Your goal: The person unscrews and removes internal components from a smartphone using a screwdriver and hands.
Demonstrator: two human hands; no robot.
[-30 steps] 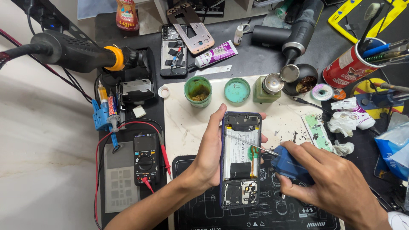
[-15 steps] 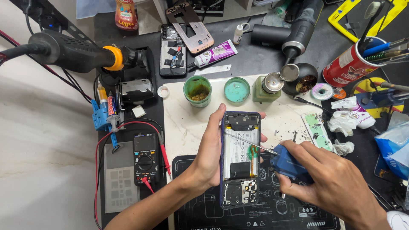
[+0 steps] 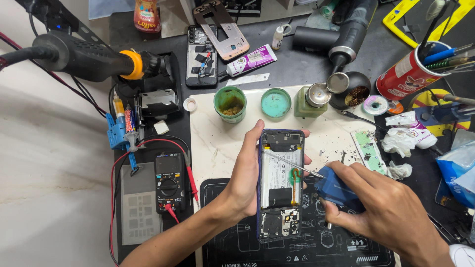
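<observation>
**Opened phone, upright in left hand, probe entering from the right**

While the left hand [image 3: 247,180] clasps the opened phone [image 3: 280,185] by its edges, long axis running away from the person, over the dark work mat [image 3: 232,247]; right hand [image 3: 383,212] closed on a blue-handled tool [image 3: 332,188], thin tip crossing sideways to the battery [image 3: 278,178], apparently touching; multimeter [image 3: 169,183] lies well left.

A white tube [image 3: 249,60] with a purple label lies at the back. A red can [image 3: 406,74] stands right. A blue packet [image 3: 459,168] lies beneath it.
</observation>
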